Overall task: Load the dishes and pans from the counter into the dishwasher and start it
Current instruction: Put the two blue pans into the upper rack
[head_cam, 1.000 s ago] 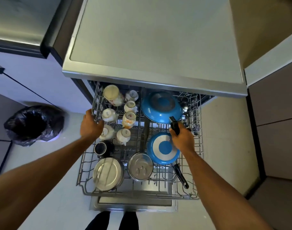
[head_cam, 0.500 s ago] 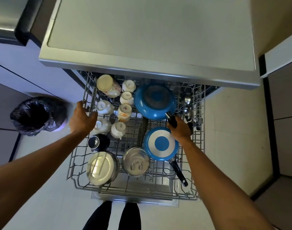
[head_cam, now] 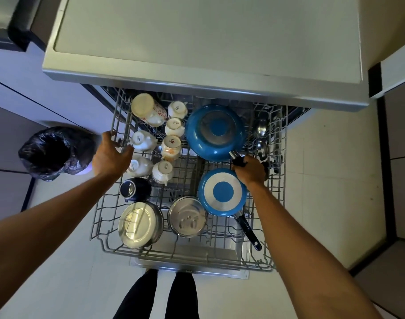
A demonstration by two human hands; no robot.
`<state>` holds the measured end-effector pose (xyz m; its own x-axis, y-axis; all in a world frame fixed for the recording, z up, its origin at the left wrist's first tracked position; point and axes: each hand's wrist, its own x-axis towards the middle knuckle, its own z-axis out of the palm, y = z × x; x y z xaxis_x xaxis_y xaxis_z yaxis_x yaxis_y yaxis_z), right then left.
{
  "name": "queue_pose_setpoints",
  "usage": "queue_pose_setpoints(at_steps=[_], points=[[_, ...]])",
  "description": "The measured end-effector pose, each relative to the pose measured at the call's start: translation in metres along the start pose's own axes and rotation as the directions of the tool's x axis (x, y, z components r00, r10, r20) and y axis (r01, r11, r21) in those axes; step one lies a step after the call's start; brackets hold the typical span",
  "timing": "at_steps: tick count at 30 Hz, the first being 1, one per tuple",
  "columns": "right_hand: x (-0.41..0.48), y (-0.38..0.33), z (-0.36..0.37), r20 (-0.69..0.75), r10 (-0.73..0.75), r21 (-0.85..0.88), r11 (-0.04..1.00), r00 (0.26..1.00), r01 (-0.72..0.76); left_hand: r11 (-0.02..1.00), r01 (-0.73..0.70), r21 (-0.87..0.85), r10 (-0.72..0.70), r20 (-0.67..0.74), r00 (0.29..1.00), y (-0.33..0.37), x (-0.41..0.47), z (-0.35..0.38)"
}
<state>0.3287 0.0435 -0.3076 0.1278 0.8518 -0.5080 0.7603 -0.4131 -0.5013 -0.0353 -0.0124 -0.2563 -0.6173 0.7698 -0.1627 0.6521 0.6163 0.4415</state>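
The wire dishwasher rack [head_cam: 277, 203] is pulled out below the counter. My left hand [head_cam: 110, 155] grips the rack's left rim. My right hand [head_cam: 251, 171] holds the black handle of the large blue pan [head_cam: 215, 132], which lies upside down at the back of the rack. In front of it a smaller blue pan [head_cam: 222, 192] lies bottom up, its dark handle pointing to the front right. Several white cups [head_cam: 173, 127] fill the back left. A dark mug [head_cam: 134, 188], a steel plate [head_cam: 139, 224] and a steel bowl [head_cam: 187, 217] sit at the front.
The grey countertop [head_cam: 206, 42] overhangs the rack's back. A bin with a black bag [head_cam: 51, 153] stands on the floor at the left. The open dishwasher door [head_cam: 190, 269] lies under the rack. Steel ladles [head_cam: 260, 128] hang at the rack's right. My legs stand at the door's front edge.
Both hands keep their holds. The camera has shifted, so the rack and pans sit a little differently in view; the large pan's handle stays in my right hand.
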Motion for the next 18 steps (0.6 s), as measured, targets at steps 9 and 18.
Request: queue_pose_setpoints(at_steps=[9,18], points=[[-0.014,-0.007,-0.014,-0.047,0.046,0.084,0.996,0.998,-0.042,0.997,-0.008,-0.081,0.015,0.082,0.997,-0.005,0.002,-0.003],[-0.094,-0.022,-0.008,-0.169,-0.054,0.359,0.926,0.984,0.112,0.968,-0.241,-0.064,0.24,-0.028,0.97,-0.009,-0.067,-0.024]])
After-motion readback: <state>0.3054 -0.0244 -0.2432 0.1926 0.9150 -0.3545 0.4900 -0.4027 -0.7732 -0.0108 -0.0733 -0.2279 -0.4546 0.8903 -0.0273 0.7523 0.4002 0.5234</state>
